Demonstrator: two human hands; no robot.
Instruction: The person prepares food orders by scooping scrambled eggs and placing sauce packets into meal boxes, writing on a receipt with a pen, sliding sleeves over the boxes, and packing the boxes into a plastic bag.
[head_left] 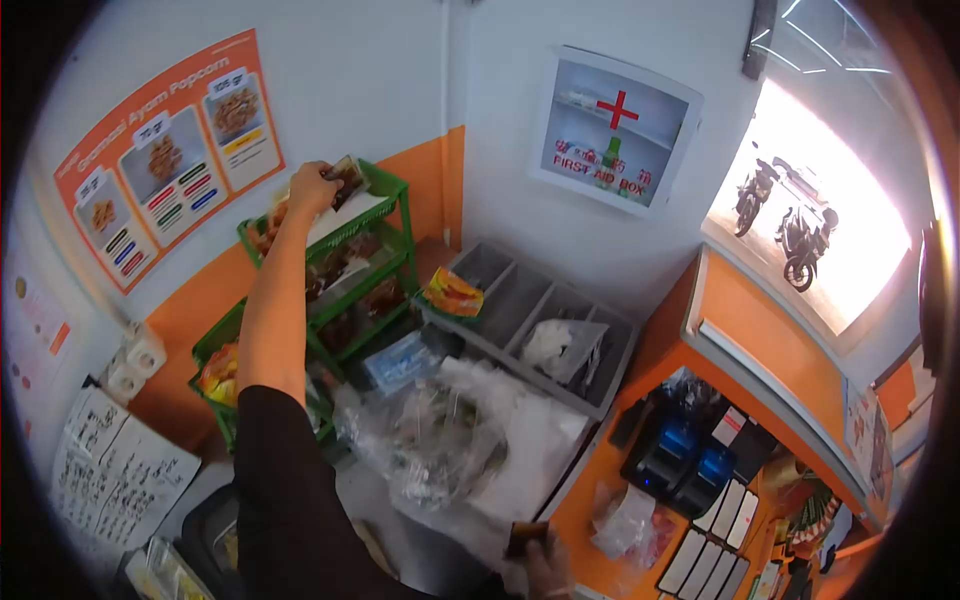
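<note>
My left hand (314,190) reaches to the top tier of a green rack (402,215), its fingers closed on a small dark packet (346,178). More brown packets lie on the rack's lower tiers. Low in the view, my right hand (547,566) is closed round a small dark brown packet (525,538). Between the hands, a heap of clear plastic bags (430,440) lies on the counter, beside a blue and white packet (400,362).
A grey divided tray (500,345) holds a yellow packet (453,293) and a white bag (560,348). An orange shelf unit (760,320) stands at the right, with black devices (680,455) inside. A first aid box (615,130) hangs on the wall.
</note>
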